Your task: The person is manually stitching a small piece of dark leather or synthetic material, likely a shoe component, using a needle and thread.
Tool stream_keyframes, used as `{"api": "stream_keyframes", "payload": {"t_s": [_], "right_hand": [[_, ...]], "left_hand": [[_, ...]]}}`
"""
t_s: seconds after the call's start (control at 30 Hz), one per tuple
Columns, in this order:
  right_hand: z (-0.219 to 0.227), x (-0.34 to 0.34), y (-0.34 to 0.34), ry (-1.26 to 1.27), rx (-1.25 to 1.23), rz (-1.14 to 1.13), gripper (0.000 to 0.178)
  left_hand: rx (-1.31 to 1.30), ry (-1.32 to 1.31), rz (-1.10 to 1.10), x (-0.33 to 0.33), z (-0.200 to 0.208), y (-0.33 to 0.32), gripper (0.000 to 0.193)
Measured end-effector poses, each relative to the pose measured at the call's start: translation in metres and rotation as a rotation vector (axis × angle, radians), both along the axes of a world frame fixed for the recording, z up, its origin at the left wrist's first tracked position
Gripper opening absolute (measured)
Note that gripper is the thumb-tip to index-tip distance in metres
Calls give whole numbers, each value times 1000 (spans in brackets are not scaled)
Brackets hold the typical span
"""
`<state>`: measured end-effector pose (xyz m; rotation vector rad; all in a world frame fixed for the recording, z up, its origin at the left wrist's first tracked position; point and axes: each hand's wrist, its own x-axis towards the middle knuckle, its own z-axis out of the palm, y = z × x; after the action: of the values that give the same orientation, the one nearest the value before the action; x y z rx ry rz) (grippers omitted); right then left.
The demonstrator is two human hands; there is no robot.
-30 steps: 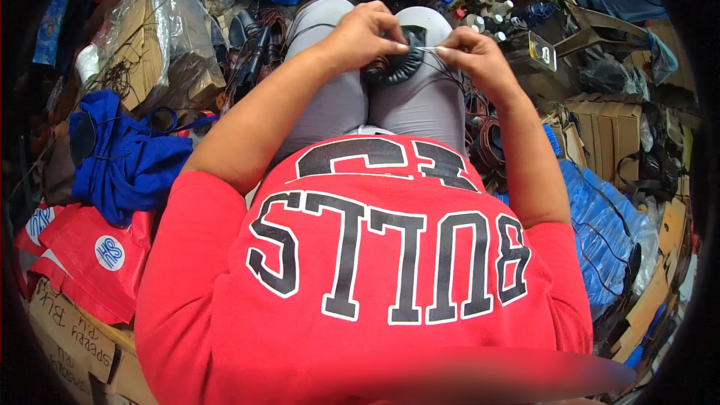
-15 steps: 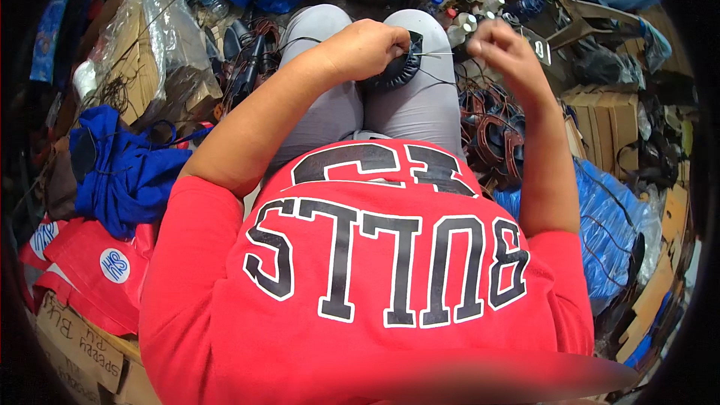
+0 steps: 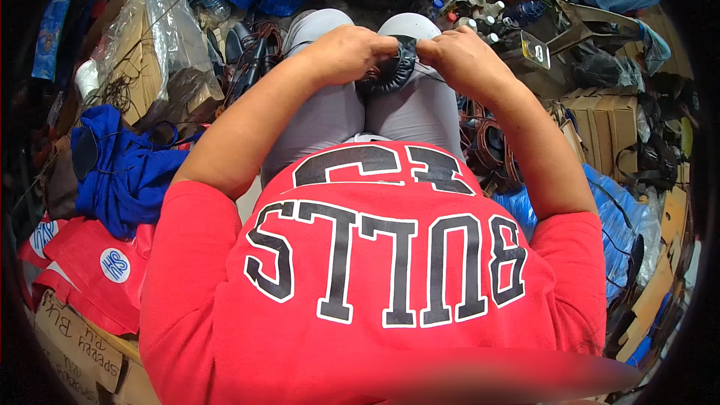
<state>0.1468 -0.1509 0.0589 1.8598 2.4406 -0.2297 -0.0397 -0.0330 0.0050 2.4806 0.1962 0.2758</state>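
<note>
both hands, left hand and right hand, pinch a black coiled cord over the knees. judging by the tight grip, a coil could slip off and unwind into the clutter below.

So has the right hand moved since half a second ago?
Yes. The right hand has come back in toward the left, over the right knee, and now grips the black part beside the left hand.
</note>
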Motion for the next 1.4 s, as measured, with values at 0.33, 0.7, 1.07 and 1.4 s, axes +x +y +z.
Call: {"api": "stream_keyframes", "payload": {"t_s": [0.33,0.7,1.07,1.4], "right_hand": [[9,79,-28,1092,63,-632,19],[17,-5,-35,758,-159,-211,18],[36,374,-378,-429,-115,-1249,36],[-35,18,-59,1106,-218,-582,43]], "left_hand": [[-695,-303,473,-107,36,41,9],[-217,15,123,-80,57,-19,7],[716,379,1662,-404,124,167,37],[-418,-96,354,-43,1,-30,32]]}}
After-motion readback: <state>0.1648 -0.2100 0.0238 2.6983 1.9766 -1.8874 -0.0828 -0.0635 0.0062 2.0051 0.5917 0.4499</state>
